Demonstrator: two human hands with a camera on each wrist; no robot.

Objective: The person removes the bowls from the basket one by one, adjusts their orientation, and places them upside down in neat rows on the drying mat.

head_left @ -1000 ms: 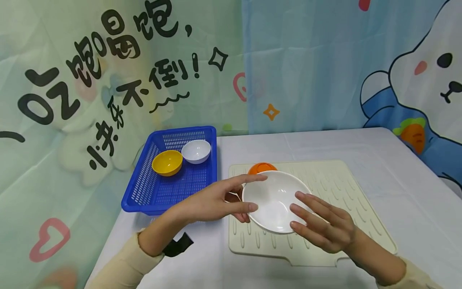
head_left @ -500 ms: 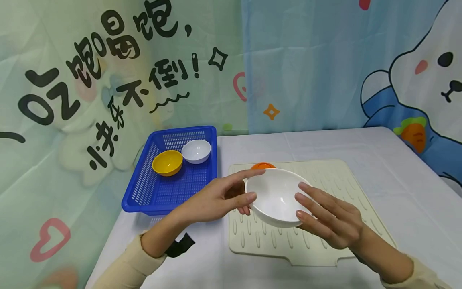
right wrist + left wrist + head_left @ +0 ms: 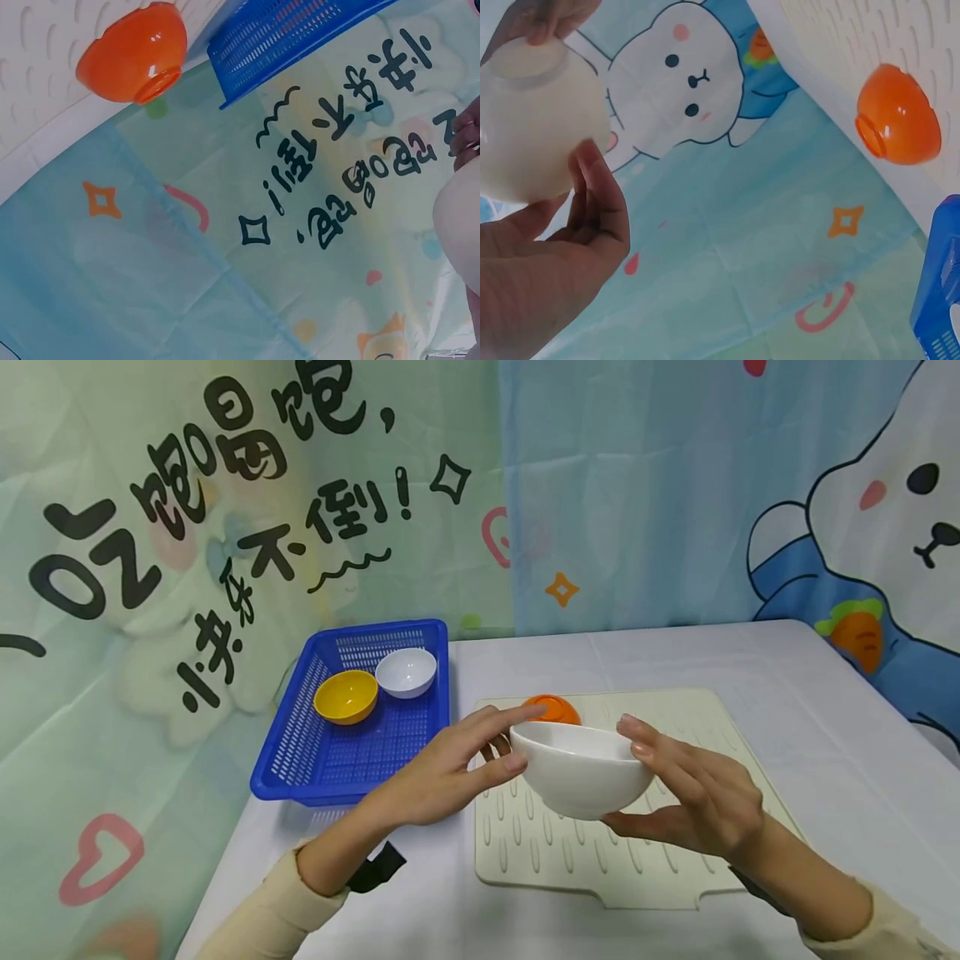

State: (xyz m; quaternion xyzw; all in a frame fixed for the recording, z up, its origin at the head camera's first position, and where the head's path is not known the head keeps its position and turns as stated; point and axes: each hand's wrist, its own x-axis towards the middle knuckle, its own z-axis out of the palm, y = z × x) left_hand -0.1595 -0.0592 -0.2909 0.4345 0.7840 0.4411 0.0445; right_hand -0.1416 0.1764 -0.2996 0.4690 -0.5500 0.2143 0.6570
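A white bowl (image 3: 581, 777) is held up over the pale ridged mat in the head view, its rim up and its foot low. My left hand (image 3: 450, 768) grips its left side, the thumb near the rim and the index finger reaching along the far edge. On the right, my right hand (image 3: 697, 793) holds it with fingers at the rim and the thumb under the base. In the left wrist view, the bowl (image 3: 540, 127) shows its outer wall and foot ring between both hands. Behind it an orange bowl (image 3: 557, 708) lies upside down on the mat.
The drying mat (image 3: 536, 868) lies on a white-covered table (image 3: 517, 664). To the left stands a blue basket (image 3: 352, 777) holding a yellow bowl (image 3: 345, 697) and a smaller white bowl (image 3: 407, 673). Printed curtains hang behind and at the left.
The white bowl has tipped from showing its inside to sitting nearly level, its outer wall facing me. My right thumb has come into view under its base, and the right fingers have moved to the rim.
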